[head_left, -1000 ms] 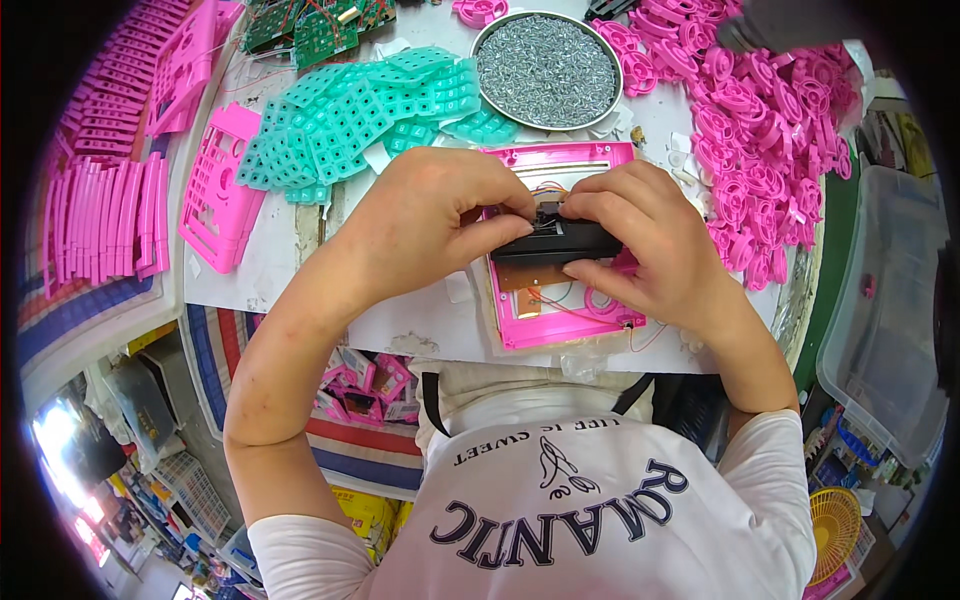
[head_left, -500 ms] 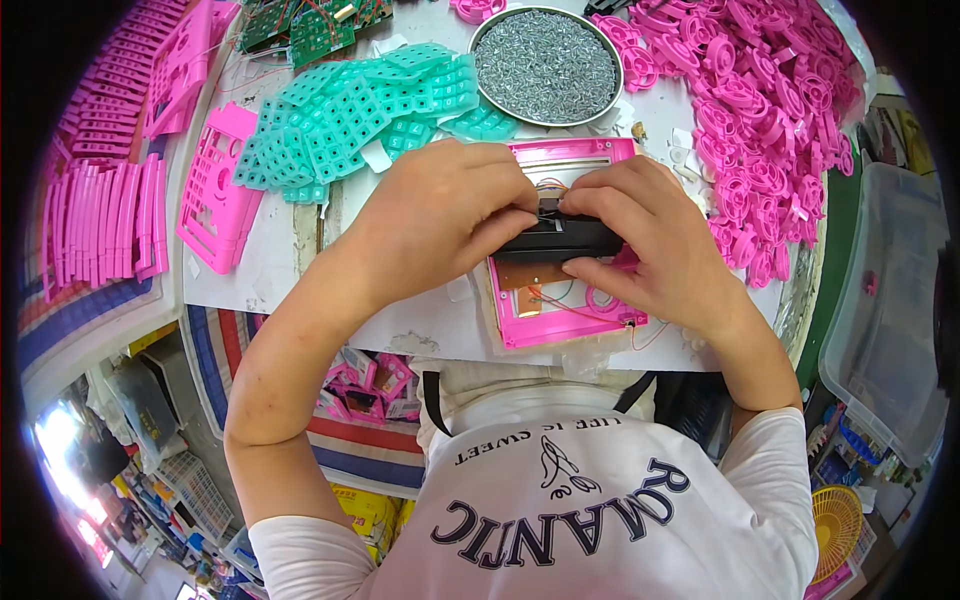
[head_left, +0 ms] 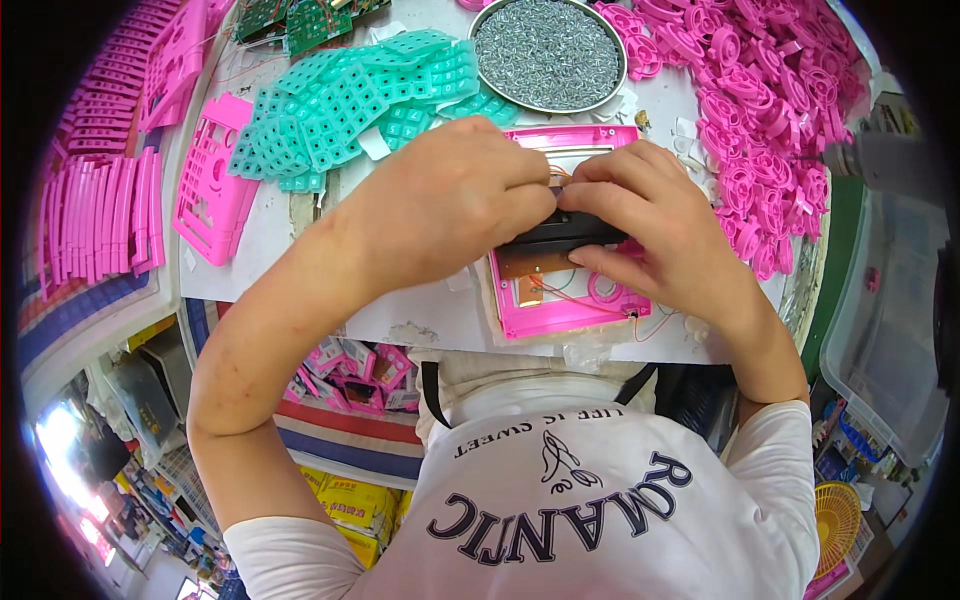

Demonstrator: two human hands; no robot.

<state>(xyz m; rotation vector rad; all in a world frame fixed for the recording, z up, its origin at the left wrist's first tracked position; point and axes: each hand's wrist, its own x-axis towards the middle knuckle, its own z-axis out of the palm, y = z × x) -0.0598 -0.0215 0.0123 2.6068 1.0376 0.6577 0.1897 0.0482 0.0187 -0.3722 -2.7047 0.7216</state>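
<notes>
A pink plastic casing [head_left: 520, 325] lies open in front of me, with a brown board [head_left: 530, 262], thin red wires [head_left: 570, 300] and a pink ring [head_left: 604, 289] inside. Across its middle sits a long black plastic part [head_left: 555, 236]. My right hand [head_left: 650, 215] grips that part, thumb on its near side and fingers over the top. My left hand [head_left: 450, 205] is closed in a pinch right beside the right fingertips, above the black part. What its fingers hold is hidden behind the knuckles.
Teal rubber keypads [head_left: 340, 105] lie behind my left hand, green circuit boards [head_left: 318, 25] farther back. A round tin of small screws [head_left: 548, 55] stands beyond the casing. Pink parts [head_left: 770, 130] heap at right; a grey cylindrical tool [head_left: 890, 162] shows beside them. Pink panels [head_left: 215, 180] lie left.
My left hand has risen slightly and rolled over, its elbow swinging outward. My right hand keeps its grip. A grey tool has come into view at the right.
</notes>
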